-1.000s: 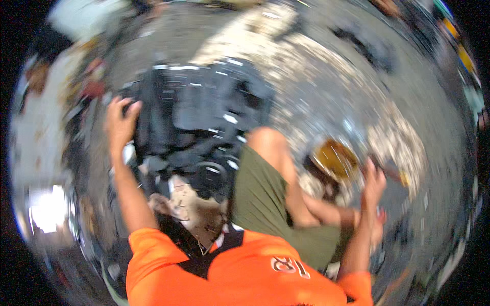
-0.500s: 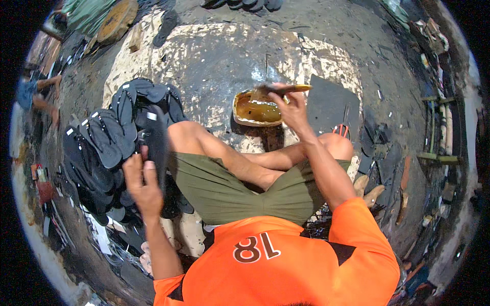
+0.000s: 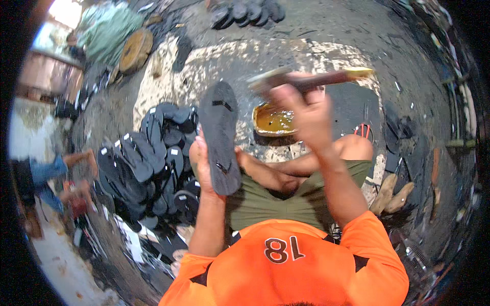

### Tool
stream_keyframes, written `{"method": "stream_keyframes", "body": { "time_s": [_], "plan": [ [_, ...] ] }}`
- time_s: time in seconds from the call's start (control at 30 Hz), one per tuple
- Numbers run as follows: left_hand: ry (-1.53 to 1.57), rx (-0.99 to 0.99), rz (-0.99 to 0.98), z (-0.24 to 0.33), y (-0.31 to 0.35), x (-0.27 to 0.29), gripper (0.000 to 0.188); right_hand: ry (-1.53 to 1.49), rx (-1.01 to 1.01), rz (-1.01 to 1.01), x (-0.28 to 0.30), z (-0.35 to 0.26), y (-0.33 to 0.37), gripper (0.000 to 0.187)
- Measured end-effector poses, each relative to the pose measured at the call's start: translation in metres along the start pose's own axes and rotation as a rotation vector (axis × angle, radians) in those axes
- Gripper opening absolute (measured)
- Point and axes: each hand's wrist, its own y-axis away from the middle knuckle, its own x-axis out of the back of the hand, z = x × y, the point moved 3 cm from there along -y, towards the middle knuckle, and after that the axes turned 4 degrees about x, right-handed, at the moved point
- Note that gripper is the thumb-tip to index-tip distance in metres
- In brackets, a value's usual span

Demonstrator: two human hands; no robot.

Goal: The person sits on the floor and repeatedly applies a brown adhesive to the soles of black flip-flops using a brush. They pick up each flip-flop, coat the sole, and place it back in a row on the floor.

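Left hand [image 3: 204, 166]: gripping the near half of the dark sole [image 3: 220, 143] — we hold it up left of the container [image 3: 273, 134].
Right hand [image 3: 306, 109]: fingers wrapped round the brush [image 3: 339, 77] — we see its head blurred.
Container: amber liquid [image 3: 275, 121] inside.
Sandal pile [image 3: 135, 163]: to our left.

Footwear workshop, by the look of it, heaped black sandals [image 3: 135, 158], another row of sandals [image 3: 240, 15] on a grimy floor [image 3: 326, 23], paint-flecked pale mat [image 3: 148, 92], tub of amber liquid [image 3: 274, 121], foot-shaped wooden forms [image 3: 384, 196], red-handled scissors [image 3: 363, 131], dark offcuts [image 3: 397, 127], person in orange shirt [image 3: 286, 273] seated low among it
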Motion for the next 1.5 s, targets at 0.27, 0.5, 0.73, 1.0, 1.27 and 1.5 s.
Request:
{"method": "stream_keyframes", "body": {
  "time_s": [0.27, 0.5, 0.73, 1.0, 1.27, 1.5],
  "plan": [
    [0.157, 0.148, -0.174, -0.024, 0.002, -0.017, 0.044, 0.102, 0.289, -0.343, -0.026, 0.024, 0.056, 0.037],
    [0.071, 0.053, -0.243, -0.034, 0.024, -0.005, 0.053, 0.165, 0.067, 0.080, 0.011, 0.012, -0.002, 0.033],
    [0.231, 0.081, -0.149, -0.030, 0.031, -0.018, 0.056, 0.106, 0.155, 0.011, 0.011, 0.000, -0.002, 0.034],
    [0.311, 0.102, -0.148, -0.015, 0.002, -0.032, 0.051, 0.249, 0.352, -0.272, -0.020, 0.026, 0.049, 0.036],
    [0.453, 0.107, -0.075, -0.006, -0.051, -0.009, 0.048, 0.248, 0.254, -0.544, -0.016, 0.010, 0.108, 0.035],
    [0.600, 0.339, -0.228, -0.062, -0.026, -0.033, 0.042, 0.465, 0.688, -0.308, -0.026, 0.026, 0.020, 0.028]
  ]
}}
